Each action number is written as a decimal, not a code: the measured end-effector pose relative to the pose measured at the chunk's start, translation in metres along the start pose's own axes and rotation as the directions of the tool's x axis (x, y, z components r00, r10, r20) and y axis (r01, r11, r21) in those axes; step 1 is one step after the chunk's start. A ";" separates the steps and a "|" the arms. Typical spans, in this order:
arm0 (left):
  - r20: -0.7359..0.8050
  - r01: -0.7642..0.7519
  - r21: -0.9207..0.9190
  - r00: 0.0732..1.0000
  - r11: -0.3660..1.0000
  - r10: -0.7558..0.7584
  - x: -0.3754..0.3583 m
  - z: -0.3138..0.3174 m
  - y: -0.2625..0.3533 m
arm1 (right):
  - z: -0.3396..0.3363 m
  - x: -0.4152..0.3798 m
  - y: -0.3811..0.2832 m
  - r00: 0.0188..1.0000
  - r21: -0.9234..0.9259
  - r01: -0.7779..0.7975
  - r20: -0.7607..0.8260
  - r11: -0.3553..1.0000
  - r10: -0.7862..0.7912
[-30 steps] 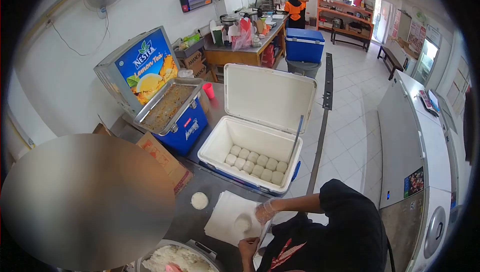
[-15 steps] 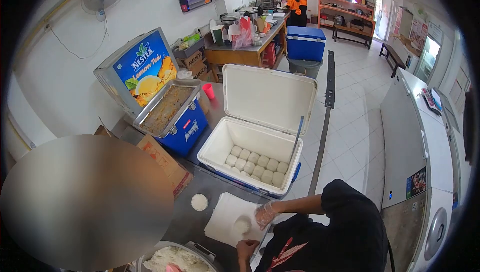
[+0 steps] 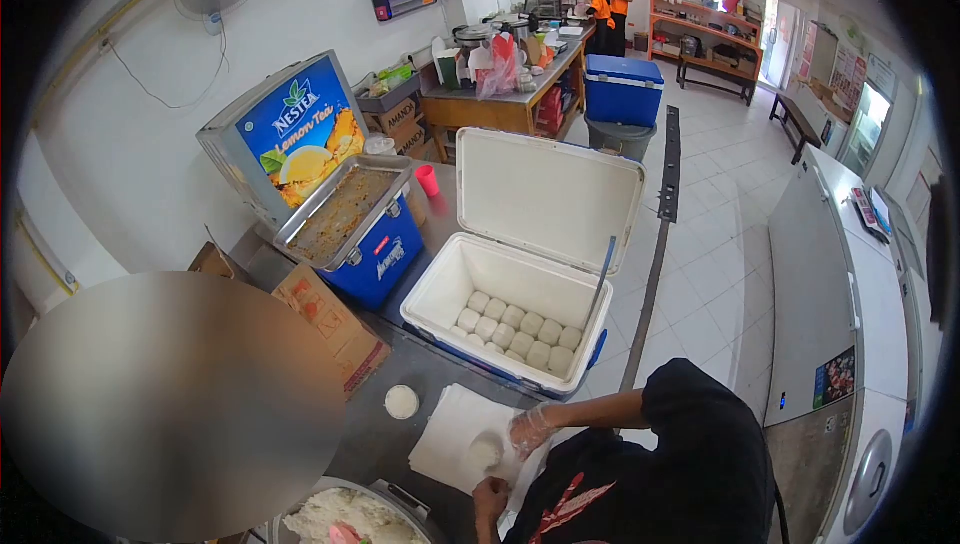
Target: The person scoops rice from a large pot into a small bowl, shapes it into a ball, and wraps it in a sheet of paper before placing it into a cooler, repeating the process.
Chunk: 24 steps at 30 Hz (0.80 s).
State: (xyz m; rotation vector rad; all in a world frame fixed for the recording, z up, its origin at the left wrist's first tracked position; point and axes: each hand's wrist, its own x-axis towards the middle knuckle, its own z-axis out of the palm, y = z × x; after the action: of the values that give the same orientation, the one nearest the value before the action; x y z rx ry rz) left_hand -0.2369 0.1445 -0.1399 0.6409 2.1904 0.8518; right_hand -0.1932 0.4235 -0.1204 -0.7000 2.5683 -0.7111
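A stack of white paper sheets (image 3: 445, 439) lies on the grey table, with a round white mound (image 3: 484, 452), apparently rice, on top. My right hand (image 3: 531, 431), in a clear plastic glove, is closed at the paper's right edge beside the mound. My left hand (image 3: 490, 497) shows no glove; its fingers are curled at the paper's lower edge, and what they hold is hidden. Left of the paper stands a small round container with white contents (image 3: 401, 402). At the bottom, a large pot (image 3: 412, 506) holds white rice (image 3: 335, 516) with a pink utensil (image 3: 347, 534) in it.
An open white cooler (image 3: 430, 294) with several wrapped round packets (image 3: 513, 317) stands behind the paper. Left of it are a blue cooler (image 3: 385, 264) topped by a food tray (image 3: 345, 206), a cardboard box (image 3: 325, 319) and a red cup (image 3: 428, 180). Two people in orange stand far back.
The view has shifted slightly, so the background sits a little further right. My hands, the paper and the mound stay in nearly the same place.
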 end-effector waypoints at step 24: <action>-0.118 -0.241 0.420 0.941 0.875 0.317 -0.054 0.009 -0.004 | 0.039 -0.054 0.032 0.963 0.050 -0.007 -0.270 0.999 0.021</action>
State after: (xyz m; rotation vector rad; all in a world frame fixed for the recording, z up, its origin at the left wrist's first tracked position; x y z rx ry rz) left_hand -0.1960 0.1104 -0.1255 1.1456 2.5075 0.6198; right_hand -0.1425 0.4630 -0.1574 -0.6043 2.7863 -0.9182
